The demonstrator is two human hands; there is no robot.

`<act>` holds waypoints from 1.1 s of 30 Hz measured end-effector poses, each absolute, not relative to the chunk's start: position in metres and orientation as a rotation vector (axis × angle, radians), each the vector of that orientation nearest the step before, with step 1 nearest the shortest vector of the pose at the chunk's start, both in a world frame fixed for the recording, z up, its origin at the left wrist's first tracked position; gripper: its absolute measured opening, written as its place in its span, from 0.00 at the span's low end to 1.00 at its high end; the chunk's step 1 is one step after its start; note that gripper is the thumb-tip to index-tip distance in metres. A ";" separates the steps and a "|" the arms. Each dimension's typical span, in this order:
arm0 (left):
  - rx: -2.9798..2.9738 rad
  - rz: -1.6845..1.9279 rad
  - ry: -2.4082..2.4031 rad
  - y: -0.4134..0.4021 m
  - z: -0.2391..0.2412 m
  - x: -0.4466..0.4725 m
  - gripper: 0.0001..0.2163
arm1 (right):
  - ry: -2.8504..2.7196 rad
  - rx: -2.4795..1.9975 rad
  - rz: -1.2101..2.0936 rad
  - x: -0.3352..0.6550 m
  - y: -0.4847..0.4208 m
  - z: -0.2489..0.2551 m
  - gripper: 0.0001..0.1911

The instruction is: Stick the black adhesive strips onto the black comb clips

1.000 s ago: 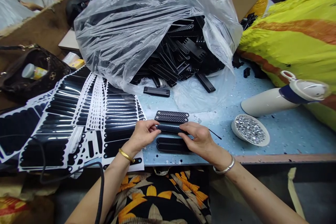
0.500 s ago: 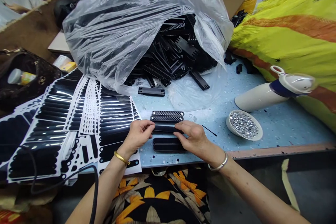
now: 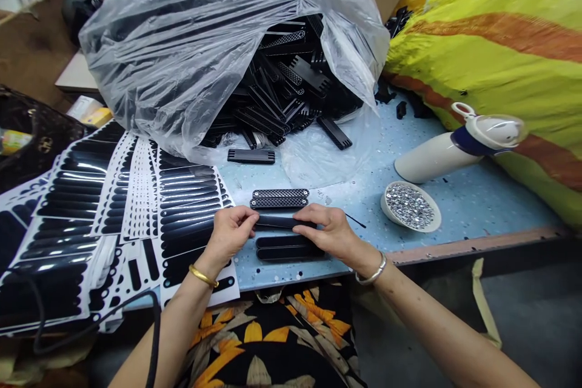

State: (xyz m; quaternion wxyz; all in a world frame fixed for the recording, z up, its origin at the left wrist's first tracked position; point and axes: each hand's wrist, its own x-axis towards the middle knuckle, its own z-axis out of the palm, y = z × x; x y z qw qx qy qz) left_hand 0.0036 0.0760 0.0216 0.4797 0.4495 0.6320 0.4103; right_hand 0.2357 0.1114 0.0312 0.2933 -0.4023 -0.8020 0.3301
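Between my hands, a narrow black strip (image 3: 276,222) with rounded sides is held level above the blue table. The fingertips of my left hand (image 3: 233,227) pinch its left end. My right hand (image 3: 328,229) has thumb and fingers closed on its right end. Just beyond lie two black patterned handle pieces (image 3: 279,197), side by side, with small silver dots at their ends. Nearer to me are two smooth black bars (image 3: 282,248), their right ends partly under my right hand. Left of my left hand are sheets of glossy black stickers (image 3: 191,200) on white backing.
A large clear plastic bag (image 3: 173,54) of black slotted parts stands behind. One slotted part (image 3: 251,156) lies before it. On the right are a bowl of small silver pieces (image 3: 411,206), a tilted white bottle (image 3: 431,157), a thin black stick (image 3: 356,220) and a yellow sack (image 3: 491,66).
The view has shifted slightly, so everything appears further left. The strip between my hands looks narrower and less shiny. Both hands keep their hold on its ends.
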 end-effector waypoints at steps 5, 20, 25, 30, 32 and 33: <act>1.080 1.006 1.551 0.075 0.022 0.004 0.10 | -2.166 -1.044 0.835 0.237 0.108 0.031 0.08; 1.069 0.976 1.535 0.077 0.026 0.003 0.10 | -2.126 -1.042 0.882 0.243 0.111 0.022 0.08; 1.037 1.001 1.528 0.078 0.026 0.004 0.10 | -2.130 -1.045 0.880 0.243 0.110 0.023 0.09; 1.020 1.002 1.523 0.078 0.027 0.004 0.09 | -2.121 -1.076 0.900 0.242 0.111 0.022 0.08; 1.017 1.000 1.526 0.078 0.028 0.004 0.09 | -2.106 -1.112 0.900 0.243 0.111 0.023 0.08; 1.018 1.001 1.528 0.078 0.028 0.004 0.10 | -2.092 -1.138 0.892 0.244 0.110 0.025 0.08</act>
